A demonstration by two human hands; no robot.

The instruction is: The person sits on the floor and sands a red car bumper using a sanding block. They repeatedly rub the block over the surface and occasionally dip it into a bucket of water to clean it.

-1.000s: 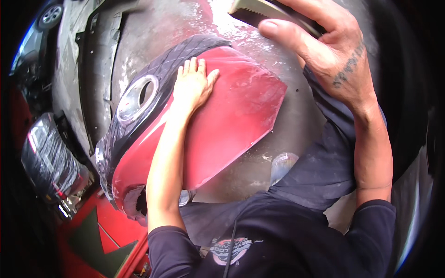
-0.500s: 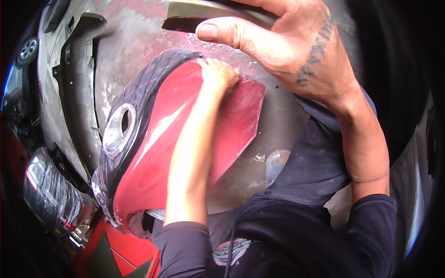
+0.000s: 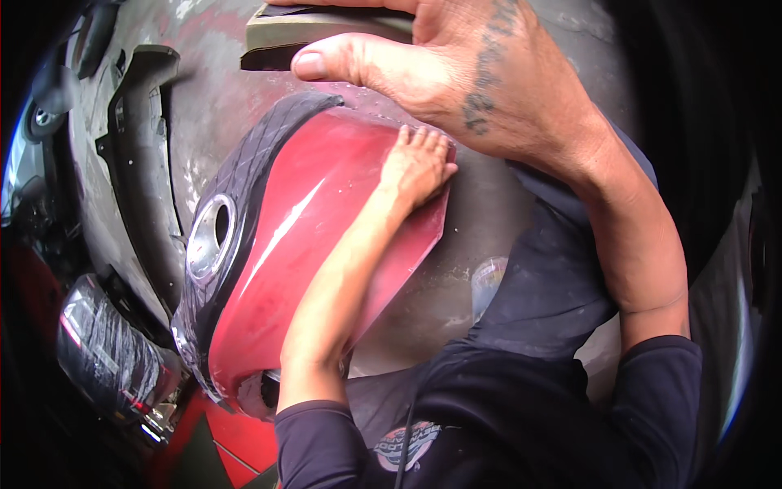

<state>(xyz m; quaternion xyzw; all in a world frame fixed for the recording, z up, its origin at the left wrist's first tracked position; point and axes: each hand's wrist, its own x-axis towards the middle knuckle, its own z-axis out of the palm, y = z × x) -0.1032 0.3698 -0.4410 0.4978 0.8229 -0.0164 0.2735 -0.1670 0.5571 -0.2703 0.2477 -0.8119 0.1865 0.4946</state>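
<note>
A red painted car bumper (image 3: 285,236) lies on the floor before me, with dull, dusty patches on its paint. Along its left side runs dark trim that seems wrapped in film, with an oval silver-rimmed opening (image 3: 213,236). My left hand (image 3: 415,167) rests palm down on the bumper's upper right part, fingers stretched out. Nearer the camera, my right hand (image 3: 481,77) is raised over the far end of the bumper. It grips a grey-olive sanding block (image 3: 326,31) with a dark underside, thumb along the near side; the other fingers are mostly cut off by the top edge.
A long black plastic car part (image 3: 138,155) lies on the floor at the left. Below it is a dark, film-wrapped part (image 3: 106,350). Part of a car (image 3: 49,118) stands at the far left. Red and dark flooring (image 3: 240,432) shows at the lower left.
My left hand has slid right and slightly nearer across the red bumper. My right hand has moved left with the sanding block, and the block shows a little lower in view.
</note>
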